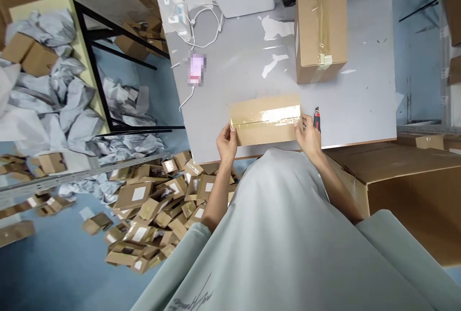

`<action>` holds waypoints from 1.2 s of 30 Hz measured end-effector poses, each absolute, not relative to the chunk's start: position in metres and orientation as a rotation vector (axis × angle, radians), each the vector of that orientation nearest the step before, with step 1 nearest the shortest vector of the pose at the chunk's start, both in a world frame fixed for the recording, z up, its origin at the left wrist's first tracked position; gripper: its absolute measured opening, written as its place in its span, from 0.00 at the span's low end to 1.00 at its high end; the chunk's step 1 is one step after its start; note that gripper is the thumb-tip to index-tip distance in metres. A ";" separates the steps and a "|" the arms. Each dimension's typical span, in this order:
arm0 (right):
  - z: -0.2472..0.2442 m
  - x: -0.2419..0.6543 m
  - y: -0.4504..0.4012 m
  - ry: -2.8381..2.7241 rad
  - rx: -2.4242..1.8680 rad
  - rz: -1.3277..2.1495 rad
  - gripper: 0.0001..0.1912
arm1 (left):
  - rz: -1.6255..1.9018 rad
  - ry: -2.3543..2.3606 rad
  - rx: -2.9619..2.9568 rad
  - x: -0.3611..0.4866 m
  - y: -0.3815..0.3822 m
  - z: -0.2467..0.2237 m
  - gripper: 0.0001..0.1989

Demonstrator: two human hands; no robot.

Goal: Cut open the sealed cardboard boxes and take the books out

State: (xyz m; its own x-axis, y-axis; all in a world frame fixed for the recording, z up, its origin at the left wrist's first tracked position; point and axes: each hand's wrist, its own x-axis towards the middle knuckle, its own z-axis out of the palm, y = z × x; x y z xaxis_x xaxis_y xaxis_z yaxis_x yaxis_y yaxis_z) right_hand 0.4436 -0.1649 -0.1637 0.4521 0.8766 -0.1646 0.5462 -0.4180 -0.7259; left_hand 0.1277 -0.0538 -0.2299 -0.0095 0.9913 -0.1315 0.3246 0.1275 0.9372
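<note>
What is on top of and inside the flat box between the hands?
Glossy tape runs lengthwise across the top of the box. Anything inside cannot be seen: the closed cardboard covers it.

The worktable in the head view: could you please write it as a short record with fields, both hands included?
Left hand: holds left end of small carton
Right hand: holds its right end
Small carton: near front edge of worktable; shiny tape along it
Cutter: red and black, at the right hand; held or lying, cannot tell
Larger box: taped, on the worktable, farther back and to the right
Floor at left: pile of boxes
</note>
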 end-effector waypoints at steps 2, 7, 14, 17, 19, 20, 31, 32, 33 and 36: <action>-0.177 0.457 -0.166 -1.147 -2.086 0.767 0.27 | 0.895 1.506 1.347 0.142 -0.054 -0.232 0.32; -0.207 0.479 -0.172 -1.054 -1.884 0.893 0.26 | 0.784 1.629 1.349 0.156 -0.058 -0.238 0.29; -0.247 0.554 -0.147 -0.861 -1.954 0.677 0.42 | 0.823 1.765 1.573 0.175 -0.046 -0.211 0.44; -0.251 0.594 -0.094 -0.781 -1.982 0.590 0.61 | 0.888 1.550 1.738 0.225 -0.013 -0.196 0.43; -0.245 0.613 -0.051 -0.742 -1.995 0.551 0.70 | 0.860 1.395 1.729 0.275 0.016 -0.191 0.43; -0.240 0.619 -0.030 -0.722 -2.004 0.540 0.72 | 0.824 1.329 1.695 0.304 0.031 -0.191 0.44; -0.227 0.647 0.005 -0.587 -1.953 0.522 0.44 | 0.340 1.019 1.658 0.471 0.072 -0.199 0.36; -0.228 0.657 -0.002 -0.578 -1.950 0.508 0.44 | 0.312 1.000 1.669 0.478 0.067 -0.200 0.36; -0.229 0.669 -0.008 -0.569 -1.950 0.496 0.43 | 0.285 0.984 1.680 0.488 0.062 -0.201 0.35; -0.225 0.705 -0.017 -0.538 -1.966 0.465 0.45 | 0.216 0.971 1.724 0.525 0.055 -0.200 0.34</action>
State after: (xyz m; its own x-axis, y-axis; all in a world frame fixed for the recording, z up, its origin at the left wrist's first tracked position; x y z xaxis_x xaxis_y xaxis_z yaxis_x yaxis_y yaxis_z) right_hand 0.7049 -0.0175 -0.2246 0.8268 0.5552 -0.0900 0.1691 -0.3981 -0.9016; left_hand 0.5251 0.0555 -0.2002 0.6485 0.6938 -0.3133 0.4953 -0.0721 0.8657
